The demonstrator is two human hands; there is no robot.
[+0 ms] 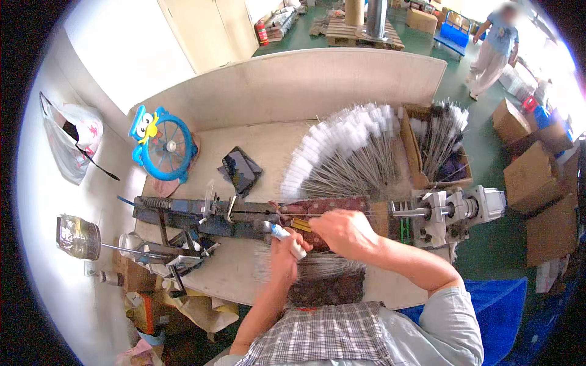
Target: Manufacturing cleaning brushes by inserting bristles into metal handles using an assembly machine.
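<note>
My left hand (pixel 284 257) is closed around a short white cylinder with pale blue on it (pixel 295 246), tilted beside the dark metal bar of a bench machine (pixel 183 208). Just right of it, my right hand (pixel 346 233) is closed with its fingers curled in; what they hold is hidden. It is over a dark red patterned cloth (pixel 357 206), close to a small yellow piece (pixel 300 225). Behind my hands, many wire-stemmed brushes with white heads (pixel 342 137) lie fanned out. More thin wires (pixel 329 266) lie under my forearms.
At the right end stands a motor with a shaft (pixel 488 204). A cardboard box of brushes (pixel 413 149) is behind it. A blue duck-shaped fan (pixel 168 146) and a black pouch (pixel 241 171) occupy the left. Far right, a person (pixel 497 46) walks near open cartons (pixel 534 177).
</note>
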